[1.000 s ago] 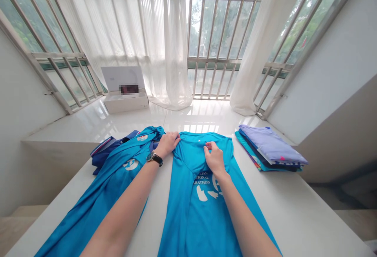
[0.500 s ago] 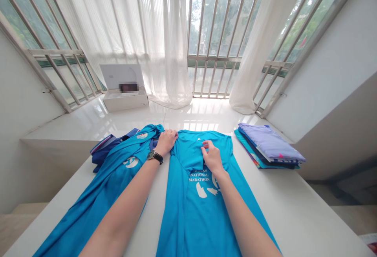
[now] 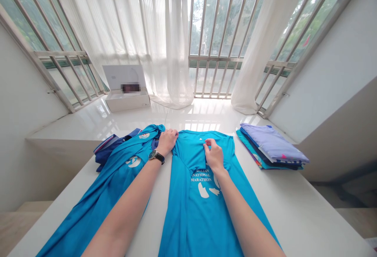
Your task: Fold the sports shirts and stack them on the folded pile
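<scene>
A blue T-shirt (image 3: 203,217) with white lettering lies lengthwise on the white table, one side folded inward. My left hand (image 3: 167,141), wearing a black-strapped watch, has its fingers closed on the shirt's upper left shoulder edge. Over the chest, my right hand (image 3: 214,155) is curled, with thumb and forefinger at the edge of the folded-in sleeve. Its other fingers are partly hidden. Left of my left forearm, a second blue garment (image 3: 103,198) lies stretched out and loosely bunched, over dark blue clothing (image 3: 105,149).
A stack of folded clothes (image 3: 272,145), lavender on top, sits at the table's right side. An opened white box (image 3: 128,101) stands on the sill at the back left. Sheer curtains (image 3: 176,53) hang before barred windows. The white table (image 3: 306,214) has angled side edges.
The folded sleeve lies slightly differently under my right hand, and more of the chest lettering shows. My left hand keeps its place on the shoulder edge. The whole view has shifted slightly.
</scene>
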Action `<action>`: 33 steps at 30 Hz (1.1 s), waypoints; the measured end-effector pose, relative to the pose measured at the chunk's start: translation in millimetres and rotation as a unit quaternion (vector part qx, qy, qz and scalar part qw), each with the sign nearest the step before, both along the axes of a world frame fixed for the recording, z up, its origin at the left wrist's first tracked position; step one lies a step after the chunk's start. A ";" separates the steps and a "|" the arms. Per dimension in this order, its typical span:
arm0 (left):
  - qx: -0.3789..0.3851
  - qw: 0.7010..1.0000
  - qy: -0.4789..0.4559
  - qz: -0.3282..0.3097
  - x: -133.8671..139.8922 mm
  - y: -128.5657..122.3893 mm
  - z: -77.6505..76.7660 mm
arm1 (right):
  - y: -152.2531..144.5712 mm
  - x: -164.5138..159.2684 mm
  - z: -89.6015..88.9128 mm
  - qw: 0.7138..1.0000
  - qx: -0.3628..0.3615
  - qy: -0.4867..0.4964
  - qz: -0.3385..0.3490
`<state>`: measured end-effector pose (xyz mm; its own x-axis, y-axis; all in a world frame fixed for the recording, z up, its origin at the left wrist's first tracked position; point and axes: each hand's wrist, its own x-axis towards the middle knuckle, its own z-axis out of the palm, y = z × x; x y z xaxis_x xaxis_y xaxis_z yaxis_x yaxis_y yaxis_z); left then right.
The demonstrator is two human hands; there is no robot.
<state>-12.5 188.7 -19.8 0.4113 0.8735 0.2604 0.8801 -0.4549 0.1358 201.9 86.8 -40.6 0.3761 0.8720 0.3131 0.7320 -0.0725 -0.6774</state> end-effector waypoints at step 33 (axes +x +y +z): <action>-0.144 0.983 -0.043 -0.109 72.3 -58.2 5.1 | -72.5 32.5 36.2 0.978 -0.068 -0.109 0.165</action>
<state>59.8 130.5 -14.7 0.5845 0.8094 0.0572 0.7452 -0.5633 0.3570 234.4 14.3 -4.4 0.0048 0.9738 0.2274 0.8571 0.1132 -0.5025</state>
